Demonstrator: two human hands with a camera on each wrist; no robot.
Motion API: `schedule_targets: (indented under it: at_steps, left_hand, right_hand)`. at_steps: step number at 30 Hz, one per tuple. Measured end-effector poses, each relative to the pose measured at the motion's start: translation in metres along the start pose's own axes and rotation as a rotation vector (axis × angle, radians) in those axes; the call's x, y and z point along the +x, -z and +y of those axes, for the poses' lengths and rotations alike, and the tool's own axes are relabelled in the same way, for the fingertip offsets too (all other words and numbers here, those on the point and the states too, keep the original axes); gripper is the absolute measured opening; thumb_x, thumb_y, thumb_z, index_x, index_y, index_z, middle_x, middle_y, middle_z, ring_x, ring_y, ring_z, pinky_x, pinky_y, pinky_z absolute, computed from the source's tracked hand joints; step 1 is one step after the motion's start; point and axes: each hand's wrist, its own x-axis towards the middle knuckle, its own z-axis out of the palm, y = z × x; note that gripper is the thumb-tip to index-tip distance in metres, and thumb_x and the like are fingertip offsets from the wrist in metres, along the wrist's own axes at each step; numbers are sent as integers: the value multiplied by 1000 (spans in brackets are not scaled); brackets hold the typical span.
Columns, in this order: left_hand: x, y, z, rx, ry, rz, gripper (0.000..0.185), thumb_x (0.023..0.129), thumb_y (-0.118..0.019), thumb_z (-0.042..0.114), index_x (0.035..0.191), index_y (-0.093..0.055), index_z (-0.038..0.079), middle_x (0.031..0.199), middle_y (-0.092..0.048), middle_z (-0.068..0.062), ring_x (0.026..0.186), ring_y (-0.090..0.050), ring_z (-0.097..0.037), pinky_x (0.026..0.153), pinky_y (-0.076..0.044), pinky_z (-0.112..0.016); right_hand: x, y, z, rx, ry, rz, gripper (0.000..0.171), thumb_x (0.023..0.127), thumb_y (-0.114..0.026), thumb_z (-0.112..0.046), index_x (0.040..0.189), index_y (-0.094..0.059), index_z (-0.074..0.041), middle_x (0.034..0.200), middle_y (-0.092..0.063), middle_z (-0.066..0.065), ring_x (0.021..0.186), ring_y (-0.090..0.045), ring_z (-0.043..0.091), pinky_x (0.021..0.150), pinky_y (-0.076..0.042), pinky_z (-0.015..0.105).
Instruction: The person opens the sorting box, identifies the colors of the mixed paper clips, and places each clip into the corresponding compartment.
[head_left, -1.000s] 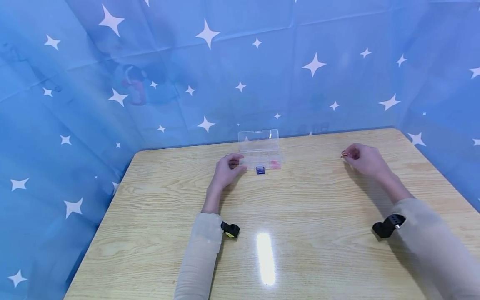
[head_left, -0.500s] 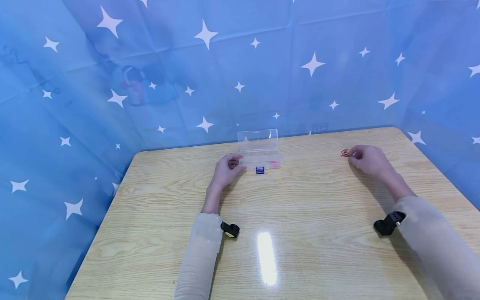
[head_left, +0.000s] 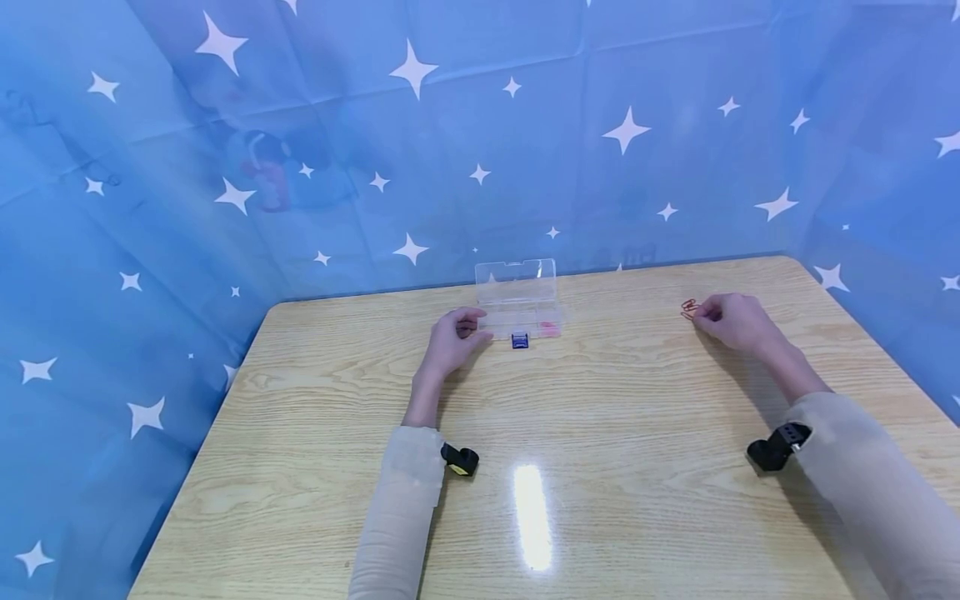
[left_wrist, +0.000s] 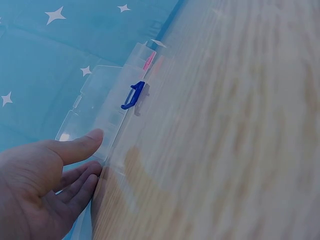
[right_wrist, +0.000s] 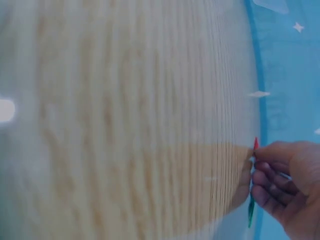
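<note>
My left hand (head_left: 452, 340) grips the left end of a clear plastic box (head_left: 517, 319), thumb at its front corner and fingers round the side. The box's lid (head_left: 517, 282) stands raised at the back, and a dark blue latch (head_left: 520, 340) hangs at the front edge. At the far right of the table, my right hand (head_left: 731, 321) pinches at a red paper clip (head_left: 686, 316) with thumb and forefinger. Other red paper clips (head_left: 688, 305) lie right beside the fingertips. In the right wrist view, something small and green (right_wrist: 251, 212) shows under the curled fingers.
Small pink-red pieces (head_left: 550, 329) lie in the box's front right compartment. The wooden table (head_left: 600, 433) ends at the back against a blue curtain (head_left: 525, 150) with white stars. Light glares on the tabletop near the front.
My right hand has drawn back slightly to the right and nearer, and the red paper clips have come into view beside its fingertips. The left hand and the box have stayed put.
</note>
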Motion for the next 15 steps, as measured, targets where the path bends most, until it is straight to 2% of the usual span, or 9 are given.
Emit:
schedule_targets:
  at_steps: [10, 15]
  left_hand:
    - [0, 0, 0, 2, 13, 3, 35, 92, -76, 7, 125, -67, 0, 117, -64, -19, 111, -61, -29, 99, -52, -37]
    - [0, 1, -1, -5, 1, -7, 36, 92, -75, 7, 126, -67, 0, 119, -64, -20, 112, -61, -30, 99, -52, -38]
  right_hand:
    - [1, 1, -2, 4, -11, -7, 25, 99, -62, -12, 107, -66, 11, 93, -69, 22, 86, -65, 38, 73, -54, 46]
    - [3, 0, -2, -4, -3, -13, 23, 98, -63, -12, 104, -68, 10, 92, -69, 20, 85, -65, 36, 70, -53, 41]
